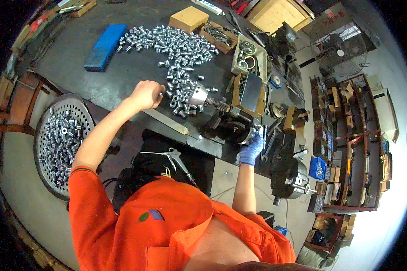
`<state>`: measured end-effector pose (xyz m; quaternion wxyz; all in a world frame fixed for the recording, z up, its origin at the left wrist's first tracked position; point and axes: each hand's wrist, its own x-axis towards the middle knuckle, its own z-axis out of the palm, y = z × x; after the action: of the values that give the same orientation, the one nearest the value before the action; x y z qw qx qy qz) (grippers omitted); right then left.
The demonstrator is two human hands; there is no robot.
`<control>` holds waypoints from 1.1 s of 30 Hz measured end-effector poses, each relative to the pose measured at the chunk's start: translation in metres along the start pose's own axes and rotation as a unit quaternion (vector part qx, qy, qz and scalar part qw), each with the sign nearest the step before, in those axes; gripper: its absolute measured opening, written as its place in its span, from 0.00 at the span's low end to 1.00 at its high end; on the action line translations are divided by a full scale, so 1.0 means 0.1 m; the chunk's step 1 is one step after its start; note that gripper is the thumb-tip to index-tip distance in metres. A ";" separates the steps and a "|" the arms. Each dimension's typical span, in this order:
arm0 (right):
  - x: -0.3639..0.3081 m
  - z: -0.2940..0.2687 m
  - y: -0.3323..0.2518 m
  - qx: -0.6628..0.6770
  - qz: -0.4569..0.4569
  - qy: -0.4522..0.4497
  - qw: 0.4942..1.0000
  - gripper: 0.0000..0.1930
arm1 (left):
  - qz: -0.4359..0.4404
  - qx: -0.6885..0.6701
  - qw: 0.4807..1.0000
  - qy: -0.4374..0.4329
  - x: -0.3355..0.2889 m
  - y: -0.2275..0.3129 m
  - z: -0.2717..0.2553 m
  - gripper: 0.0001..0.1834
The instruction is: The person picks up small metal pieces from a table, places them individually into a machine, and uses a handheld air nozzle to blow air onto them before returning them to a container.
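Note:
My bare left hand [147,94] is closed, its fingers curled in beside a pile of small shiny metal bushings [180,47] on the dark bench. Whatever it may hold is hidden. My right hand [252,149], in a blue glove, is wrapped round the right end of a small dark bench machine [230,118]; its fingertips are partly out of sight. At the machine's left end sits a silvery cone-shaped metal piece [199,94] with holes in it, among the nearest bushings.
A perforated round metal tray [87,111] full of bushings stands at left. An air blow gun [176,161] lies near my body. Beyond are a blue block [105,48], a tan box [188,19], a parts bin [261,61] and a phone [251,91]. Shelves [355,149] stand right.

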<state>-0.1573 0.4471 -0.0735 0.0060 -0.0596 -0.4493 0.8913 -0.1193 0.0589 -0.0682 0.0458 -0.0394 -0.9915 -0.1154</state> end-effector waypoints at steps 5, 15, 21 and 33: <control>-0.05 0.10 -0.03 0.002 0.010 0.017 1.000 0.11 | -0.035 -0.086 0.995 0.038 -0.18 0.00 -0.06 0.09; 0.07 -0.06 0.03 -0.023 -0.009 0.011 1.000 0.06 | 0.027 -0.702 0.708 0.066 -0.15 0.47 -0.74 0.12; -0.07 0.15 -0.01 -0.048 -0.003 0.065 0.997 0.10 | 0.004 -0.689 0.723 0.050 -0.11 0.66 -0.53 0.10; -0.38 0.13 -0.37 -0.044 0.031 0.038 0.998 0.19 | 0.074 -0.666 0.742 -0.013 0.03 0.52 -0.59 0.11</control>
<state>-0.1223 0.4562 -0.0320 -0.0068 -0.1074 -0.4854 0.8677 -0.1124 0.0961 0.0013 0.0034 -0.1349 -0.6570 -0.7417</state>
